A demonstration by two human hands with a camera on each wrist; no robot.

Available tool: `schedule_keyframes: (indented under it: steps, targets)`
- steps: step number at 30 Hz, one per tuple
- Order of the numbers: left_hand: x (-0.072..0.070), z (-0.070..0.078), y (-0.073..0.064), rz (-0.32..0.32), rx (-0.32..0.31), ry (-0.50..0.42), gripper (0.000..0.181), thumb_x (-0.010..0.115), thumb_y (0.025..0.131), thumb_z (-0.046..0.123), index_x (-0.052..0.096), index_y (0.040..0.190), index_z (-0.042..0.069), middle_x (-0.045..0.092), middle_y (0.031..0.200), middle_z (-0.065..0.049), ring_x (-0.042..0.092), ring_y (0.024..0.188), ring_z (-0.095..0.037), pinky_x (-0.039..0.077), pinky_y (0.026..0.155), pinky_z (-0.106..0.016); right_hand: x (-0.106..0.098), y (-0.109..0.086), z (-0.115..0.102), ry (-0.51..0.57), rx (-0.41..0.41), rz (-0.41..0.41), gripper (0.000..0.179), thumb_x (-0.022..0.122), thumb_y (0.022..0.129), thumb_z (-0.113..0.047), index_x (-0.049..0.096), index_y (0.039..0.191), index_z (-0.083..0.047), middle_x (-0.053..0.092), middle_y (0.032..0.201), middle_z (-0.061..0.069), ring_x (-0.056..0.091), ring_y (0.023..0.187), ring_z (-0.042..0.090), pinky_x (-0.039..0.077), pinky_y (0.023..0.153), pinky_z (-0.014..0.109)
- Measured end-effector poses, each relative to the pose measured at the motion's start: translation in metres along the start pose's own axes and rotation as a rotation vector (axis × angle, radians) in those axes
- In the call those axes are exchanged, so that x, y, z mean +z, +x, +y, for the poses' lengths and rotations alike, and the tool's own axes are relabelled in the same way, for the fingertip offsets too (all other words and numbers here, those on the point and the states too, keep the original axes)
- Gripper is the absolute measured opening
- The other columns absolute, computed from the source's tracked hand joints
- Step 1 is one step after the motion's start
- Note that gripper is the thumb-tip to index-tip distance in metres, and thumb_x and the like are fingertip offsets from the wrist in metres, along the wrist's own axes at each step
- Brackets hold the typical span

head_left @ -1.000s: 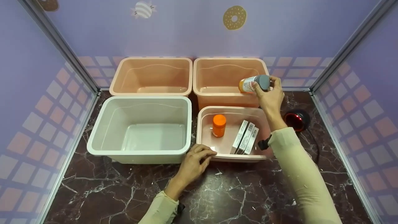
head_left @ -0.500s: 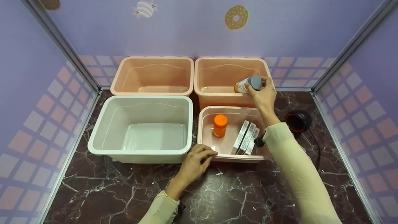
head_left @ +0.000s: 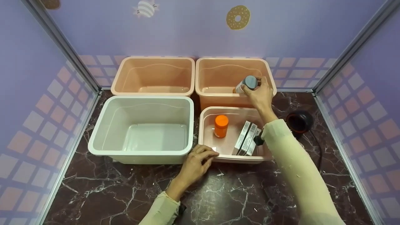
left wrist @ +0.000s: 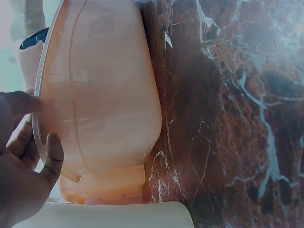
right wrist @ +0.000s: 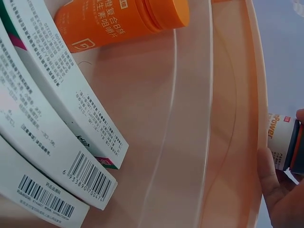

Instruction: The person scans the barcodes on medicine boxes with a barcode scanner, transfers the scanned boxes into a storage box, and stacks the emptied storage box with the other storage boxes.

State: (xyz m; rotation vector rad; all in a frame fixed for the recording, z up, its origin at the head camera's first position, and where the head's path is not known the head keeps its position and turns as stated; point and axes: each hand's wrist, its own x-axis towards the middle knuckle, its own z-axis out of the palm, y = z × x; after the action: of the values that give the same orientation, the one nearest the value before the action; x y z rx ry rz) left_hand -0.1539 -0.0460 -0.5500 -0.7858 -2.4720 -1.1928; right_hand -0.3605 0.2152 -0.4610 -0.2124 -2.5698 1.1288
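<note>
My right hand (head_left: 262, 97) grips a supplement bottle (head_left: 250, 82) by its grey lid. The bottle tilts over the front part of the back right orange bin (head_left: 218, 75), its white-labelled body partly below the rim. In the right wrist view, fingers and thumb pinch that bottle (right wrist: 281, 137). My left hand (head_left: 194, 162) holds the front rim of the smaller pink bin (head_left: 231, 157); in the left wrist view, its fingers hook over the rim and the thumb is outside. Inside this bin stand an orange bottle (head_left: 221, 126) and several white medicine boxes (head_left: 247, 139), leaning together.
A white bin (head_left: 140, 153) stands at the front left, with another orange bin (head_left: 153, 93) behind it. Right of the pink bin sits a black round device (head_left: 299, 122) with a cable. Purple walls enclose the dark marble surface (head_left: 231, 193).
My right hand has carried the bottle a little left and tipped it down, its lower end now inside the back right bin's opening. The left hand stays on the pink rim.
</note>
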Motion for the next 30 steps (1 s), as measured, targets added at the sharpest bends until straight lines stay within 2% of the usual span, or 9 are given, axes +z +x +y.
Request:
schedule_keyframes:
  steps: [7, 12, 16, 23, 30]
  targets:
    - [0.0007, -0.0001, -0.0005, 0.004, 0.012, 0.005, 0.025, 0.075, 0.085, 0.005, 0.076, 0.107, 0.017, 0.069, 0.103, 0.004, 0.06, 0.102, -0.015, 0.052, 0.093, -0.029, 0.001, 0.0011, -0.0023, -0.042, -0.011, -0.034, 0.067, 0.078, 0.081, -0.044, 0.053, 0.135, -0.013, 0.068, 0.127, 0.015, 0.065, 0.113, 0.032, 0.046, 0.102, 0.049]
    - [0.0013, -0.0004, -0.0011, 0.006, 0.013, 0.01, 0.024, 0.075, 0.085, 0.006, 0.076, 0.106, 0.017, 0.069, 0.103, 0.004, 0.061, 0.102, -0.015, 0.052, 0.094, -0.029, 0.0011, -0.0009, -0.0013, -0.046, 0.0, -0.085, 0.07, 0.078, 0.082, -0.045, 0.052, 0.138, -0.012, 0.065, 0.134, 0.014, 0.064, 0.118, 0.032, 0.049, 0.102, 0.048]
    - [0.0009, -0.0001, -0.0006, 0.002, 0.007, 0.006, 0.024, 0.075, 0.085, 0.006, 0.076, 0.106, 0.018, 0.069, 0.103, 0.004, 0.061, 0.103, -0.015, 0.052, 0.094, -0.029, 0.0014, -0.0015, -0.0005, -0.023, 0.002, -0.102, 0.065, 0.077, 0.084, -0.04, 0.053, 0.138, -0.012, 0.066, 0.133, 0.011, 0.067, 0.117, 0.029, 0.049, 0.103, 0.045]
    - [0.0004, -0.0005, -0.0003, -0.003, -0.001, 0.012, 0.023, 0.073, 0.087, 0.007, 0.076, 0.107, 0.018, 0.07, 0.103, 0.004, 0.061, 0.103, -0.015, 0.052, 0.095, -0.029, 0.0005, -0.002, 0.0011, 0.032, -0.009, -0.092, 0.056, 0.075, 0.084, -0.032, 0.058, 0.133, -0.011, 0.07, 0.127, 0.011, 0.069, 0.114, 0.025, 0.054, 0.097, 0.041]
    - [0.0007, -0.0009, 0.0001, 0.008, -0.001, 0.008, 0.023, 0.074, 0.086, 0.007, 0.077, 0.106, 0.019, 0.07, 0.103, 0.005, 0.061, 0.103, -0.015, 0.052, 0.094, -0.029, -0.0001, -0.0064, 0.0001, 0.092, -0.041, -0.085, 0.052, 0.074, 0.085, -0.029, 0.059, 0.131, -0.008, 0.069, 0.126, 0.014, 0.069, 0.113, 0.029, 0.055, 0.097, 0.041]
